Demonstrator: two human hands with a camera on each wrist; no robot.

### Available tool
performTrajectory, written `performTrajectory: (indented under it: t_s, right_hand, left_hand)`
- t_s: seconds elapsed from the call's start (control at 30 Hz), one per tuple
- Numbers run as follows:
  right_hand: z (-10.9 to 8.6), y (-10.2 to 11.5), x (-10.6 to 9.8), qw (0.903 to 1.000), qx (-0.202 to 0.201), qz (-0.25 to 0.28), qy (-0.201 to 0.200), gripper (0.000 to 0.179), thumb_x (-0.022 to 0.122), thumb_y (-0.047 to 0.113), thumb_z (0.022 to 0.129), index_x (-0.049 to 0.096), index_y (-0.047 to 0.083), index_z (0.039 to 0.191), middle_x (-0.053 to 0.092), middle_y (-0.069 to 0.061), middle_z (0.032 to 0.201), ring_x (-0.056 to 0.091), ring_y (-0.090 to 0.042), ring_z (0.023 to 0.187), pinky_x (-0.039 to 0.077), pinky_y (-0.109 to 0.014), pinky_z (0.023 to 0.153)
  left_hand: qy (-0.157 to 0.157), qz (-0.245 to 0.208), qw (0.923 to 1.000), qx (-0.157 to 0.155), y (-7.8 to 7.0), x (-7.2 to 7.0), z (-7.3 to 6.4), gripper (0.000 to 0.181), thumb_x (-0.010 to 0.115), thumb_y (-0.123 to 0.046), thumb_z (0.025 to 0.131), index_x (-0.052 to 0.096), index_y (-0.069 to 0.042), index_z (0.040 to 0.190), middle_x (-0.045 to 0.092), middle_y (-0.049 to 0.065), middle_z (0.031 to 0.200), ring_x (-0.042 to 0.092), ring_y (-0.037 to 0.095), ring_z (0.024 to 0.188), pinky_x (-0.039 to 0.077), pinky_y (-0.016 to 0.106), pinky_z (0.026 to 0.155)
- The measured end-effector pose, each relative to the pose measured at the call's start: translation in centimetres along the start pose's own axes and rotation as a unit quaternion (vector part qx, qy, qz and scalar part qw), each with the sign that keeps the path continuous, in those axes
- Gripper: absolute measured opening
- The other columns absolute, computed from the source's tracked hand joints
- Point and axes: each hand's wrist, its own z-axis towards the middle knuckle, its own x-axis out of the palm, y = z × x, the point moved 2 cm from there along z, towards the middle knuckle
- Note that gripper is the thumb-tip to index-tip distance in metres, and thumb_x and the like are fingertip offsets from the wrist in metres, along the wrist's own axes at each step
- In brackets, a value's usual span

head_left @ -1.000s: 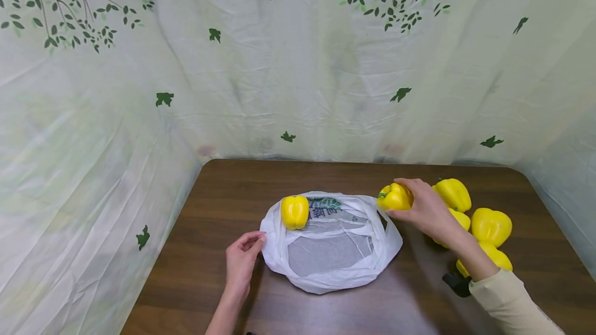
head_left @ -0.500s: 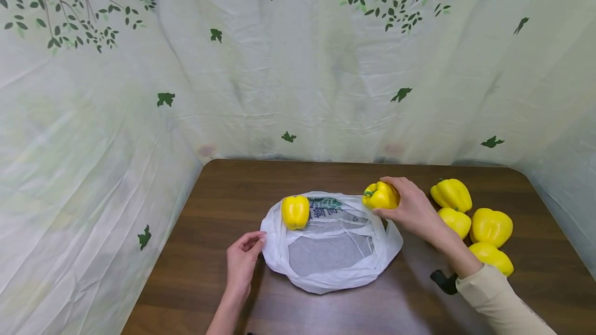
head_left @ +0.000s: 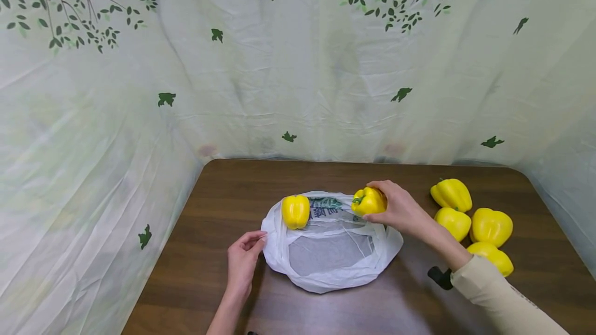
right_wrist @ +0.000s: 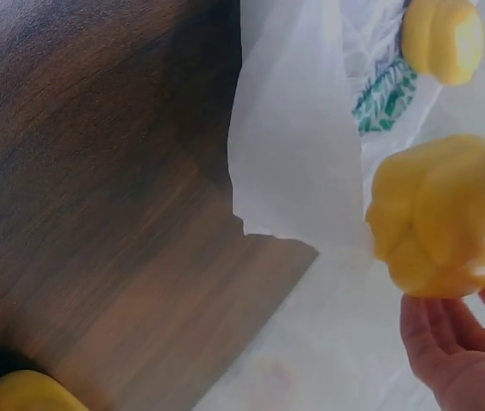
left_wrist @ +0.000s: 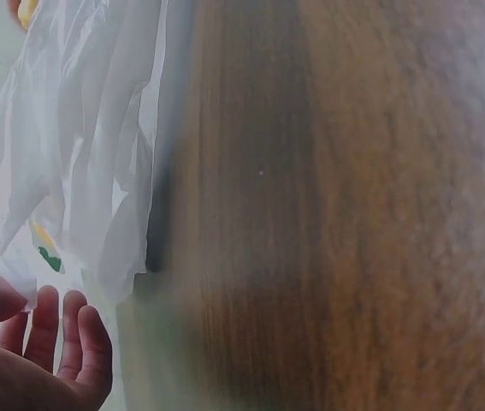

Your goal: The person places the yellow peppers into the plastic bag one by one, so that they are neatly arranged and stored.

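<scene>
A white plastic bag with green print lies spread on the table, its mouth facing up. Thumb and fingers of my left hand pinch its left edge, as the left wrist view also shows. Over the bag's far right part, my right hand grips a yellow bell pepper, stem end facing left. Another yellow bell pepper sits at the bag's far left, inside the rim. In the right wrist view the held bell pepper appears close up, beside the bag's side.
Several more yellow bell peppers lie grouped on the right of the brown wooden table. A black strap-like piece shows beside the right sleeve. A leaf-printed white curtain hangs behind the table.
My right hand has carried the bell pepper leftward, from beside the bag's right edge to above its far right part. The left hand keeps its place on the bag's edge.
</scene>
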Motion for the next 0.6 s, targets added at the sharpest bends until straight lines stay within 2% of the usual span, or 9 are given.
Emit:
performTrajectory:
  t_s: [0.23,0.6]
  right_hand:
    - [0.5,0.4,0.5,0.9997,-0.011,0.003,0.020,0.074,0.089,0.034,0.072,0.054,0.006,0.131,0.057,-0.008,0.123,0.056,-0.021,0.099,0.052,-0.039,0.085]
    - [1.5,0.7,1.5,0.9974,-0.035,0.028,0.057,0.069,0.089,0.026,0.072,0.055,0.009,0.130,0.059,-0.003,0.120,0.056,-0.018,0.099,0.052,-0.036,0.086]
  left_hand:
    - [0.001,0.004,1.0000,-0.007,-0.1,0.0,0.0,0.017,0.069,-0.004,0.090,0.072,0.002,0.105,0.069,0.013,0.097,0.058,0.016,0.079,0.048,0.020,0.067]
    - [0.007,-0.007,0.9999,-0.007,0.0,-0.1,-0.1,0.018,0.069,-0.002,0.089,0.072,0.004,0.106,0.069,0.014,0.098,0.058,0.015,0.079,0.047,0.020,0.066]
